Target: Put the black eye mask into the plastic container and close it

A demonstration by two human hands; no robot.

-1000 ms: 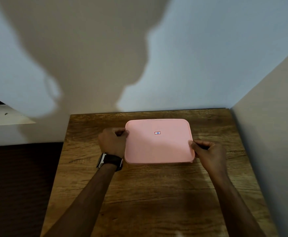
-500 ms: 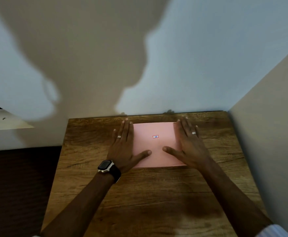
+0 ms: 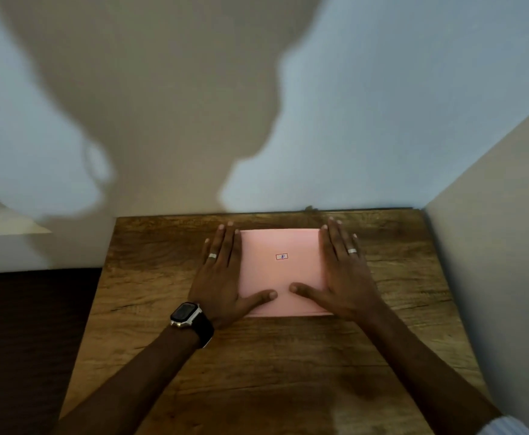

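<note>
The plastic container, its pink lid on, lies flat on the wooden tabletop near the far edge, about midway along it. The left hand and the right hand lie palm-down, fingers spread flat, on the lid's left and right sides, thumbs pointing toward each other near its front edge. The eye mask cannot be seen.

Both hands, left hand and right hand, lie flat on the pink lid, apparently pressing it; wooden table beneath.
</note>
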